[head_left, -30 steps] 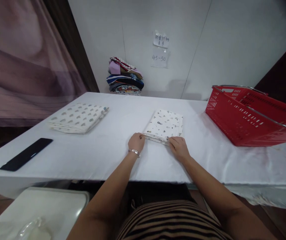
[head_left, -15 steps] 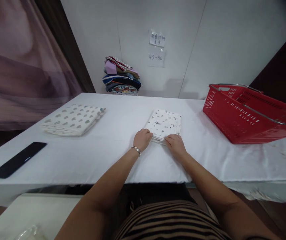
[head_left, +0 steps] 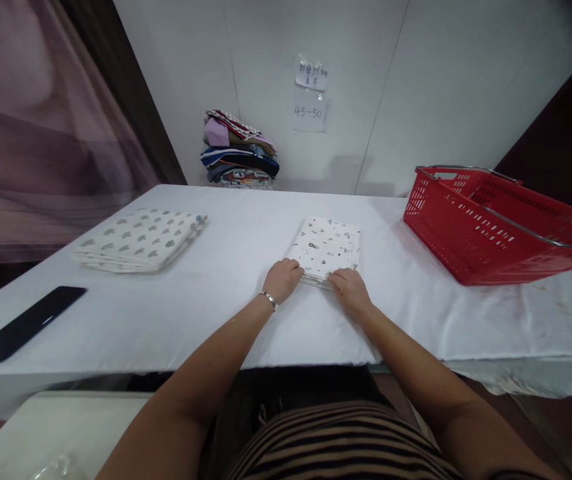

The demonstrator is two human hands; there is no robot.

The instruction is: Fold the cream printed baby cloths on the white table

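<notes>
The folded patterned cloth [head_left: 327, 247] lies on the table [head_left: 246, 313], in the middle of its width and nearer the near edge than the far edge. The left hand [head_left: 283, 279] clamps the cloth's near left corner; the right hand [head_left: 349, 291] clamps its near right corner, fingers curled over the stacked layers.

Risk: an uneven pull by either grip could let the layers slide apart and open the fold. A sideways drag may also wrinkle the white table cover.

A red basket [head_left: 491, 223] stands towards the right edge, a second folded cloth [head_left: 139, 239] towards the left, and a black flat object [head_left: 21, 325] near the near-left corner.
</notes>
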